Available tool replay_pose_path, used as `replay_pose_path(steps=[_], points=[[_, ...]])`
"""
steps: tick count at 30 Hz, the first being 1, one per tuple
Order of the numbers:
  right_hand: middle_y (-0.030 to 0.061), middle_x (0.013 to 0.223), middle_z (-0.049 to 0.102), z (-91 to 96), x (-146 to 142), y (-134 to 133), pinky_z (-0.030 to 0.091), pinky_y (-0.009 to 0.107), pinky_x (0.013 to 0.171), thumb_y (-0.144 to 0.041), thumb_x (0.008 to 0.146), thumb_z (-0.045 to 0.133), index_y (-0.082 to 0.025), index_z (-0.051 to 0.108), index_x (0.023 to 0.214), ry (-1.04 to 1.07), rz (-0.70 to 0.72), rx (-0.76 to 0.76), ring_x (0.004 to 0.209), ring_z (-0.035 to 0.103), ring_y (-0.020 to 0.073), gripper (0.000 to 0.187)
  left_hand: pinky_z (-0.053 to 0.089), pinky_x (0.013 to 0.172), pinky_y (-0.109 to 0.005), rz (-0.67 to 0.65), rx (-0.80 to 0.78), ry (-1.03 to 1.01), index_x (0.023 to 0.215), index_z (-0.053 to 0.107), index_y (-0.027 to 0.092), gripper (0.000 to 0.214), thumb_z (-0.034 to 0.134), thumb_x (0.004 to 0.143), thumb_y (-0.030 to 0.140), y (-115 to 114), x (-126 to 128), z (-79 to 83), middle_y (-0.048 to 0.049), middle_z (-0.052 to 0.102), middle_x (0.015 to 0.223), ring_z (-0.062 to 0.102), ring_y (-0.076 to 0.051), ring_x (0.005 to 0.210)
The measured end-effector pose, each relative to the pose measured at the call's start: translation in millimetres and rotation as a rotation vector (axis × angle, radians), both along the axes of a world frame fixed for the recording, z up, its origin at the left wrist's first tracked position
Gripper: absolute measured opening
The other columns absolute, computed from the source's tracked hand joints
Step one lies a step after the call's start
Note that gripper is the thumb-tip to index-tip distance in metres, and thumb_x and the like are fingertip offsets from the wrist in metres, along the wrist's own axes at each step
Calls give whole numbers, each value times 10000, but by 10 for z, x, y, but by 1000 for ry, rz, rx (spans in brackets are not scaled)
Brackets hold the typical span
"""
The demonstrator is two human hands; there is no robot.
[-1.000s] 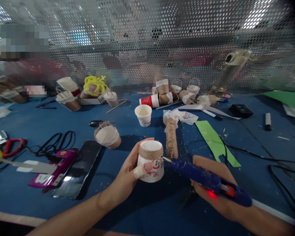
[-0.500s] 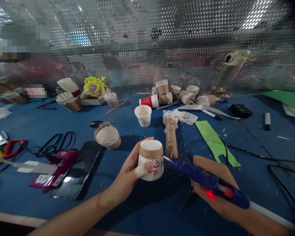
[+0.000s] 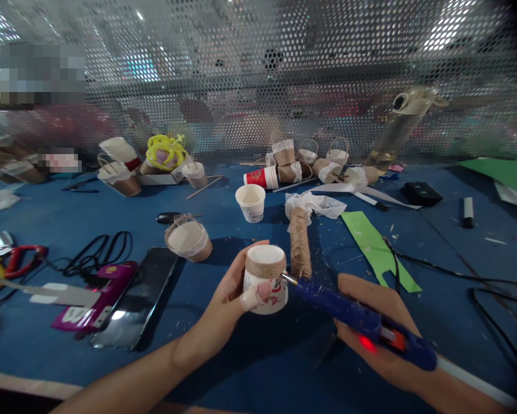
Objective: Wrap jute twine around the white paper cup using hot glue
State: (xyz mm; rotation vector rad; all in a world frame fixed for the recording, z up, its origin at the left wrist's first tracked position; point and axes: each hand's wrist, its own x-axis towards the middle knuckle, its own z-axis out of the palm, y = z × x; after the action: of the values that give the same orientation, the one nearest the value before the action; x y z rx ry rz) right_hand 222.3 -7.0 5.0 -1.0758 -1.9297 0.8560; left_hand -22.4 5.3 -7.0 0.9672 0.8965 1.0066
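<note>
My left hand grips an upturned white paper cup with a band of brown twine round its upper part; a bandage is on my thumb. My right hand is closed round a blue glue gun with a red light glowing on it. The gun's metal tip touches the cup's right side just below the twine band. A spool of brown twine stands right behind the cup on the blue table.
Left of my hand lie a black phone, a pink device, black cables and red-handled scissors. Twine-wrapped cups, a plain white cup and a green paper strip sit further back. A perforated metal screen closes the far side.
The cup has turned slightly in my left hand and the glue gun's tip has shifted a little along its side. Nothing else has moved.
</note>
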Motion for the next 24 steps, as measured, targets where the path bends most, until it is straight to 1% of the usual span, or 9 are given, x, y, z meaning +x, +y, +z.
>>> replay_pose_path(steps=[6,9,13,18,21,24], points=[[-55,611,360,-19,1,9,259,272,481,-132,781,567,-226,320,643,23,-9,-32,506,382,105,297,438,922,-328,16,-40,-58,1420,453,334,663,713,811,356,5,18,23,-44,672,1226,577,-268,1131],[-58,606,353,-7,-10,-3,247,274,479,-115,772,570,-225,313,641,14,-17,-34,498,373,101,308,433,917,-325,15,-59,-83,1419,464,325,671,720,800,372,12,25,24,-48,667,1255,566,-279,1158],[-51,616,394,-2,-2,-10,257,286,496,-122,789,559,-225,361,651,15,3,-48,507,390,112,262,433,907,-312,-12,-72,-109,1419,464,318,661,713,808,355,14,12,10,-49,658,1288,551,-283,1193],[-43,624,429,-16,36,11,279,286,500,-149,808,557,-227,450,665,21,18,-139,521,413,123,195,468,851,-291,33,-77,-129,1339,534,323,516,671,842,309,14,-9,-22,-40,675,1234,617,-247,1089],[-41,626,435,-19,40,11,275,285,501,-147,809,550,-224,480,677,16,3,-168,524,419,123,168,481,841,-306,9,-88,-162,1298,566,302,439,634,865,309,23,-10,-24,-51,695,1185,641,-255,1056],[-41,620,429,-13,33,0,266,285,505,-161,811,556,-221,474,671,16,9,-148,520,404,120,173,475,879,-322,-24,-90,-185,1289,582,284,408,611,883,309,30,-3,-16,-60,704,1187,642,-261,1074]])
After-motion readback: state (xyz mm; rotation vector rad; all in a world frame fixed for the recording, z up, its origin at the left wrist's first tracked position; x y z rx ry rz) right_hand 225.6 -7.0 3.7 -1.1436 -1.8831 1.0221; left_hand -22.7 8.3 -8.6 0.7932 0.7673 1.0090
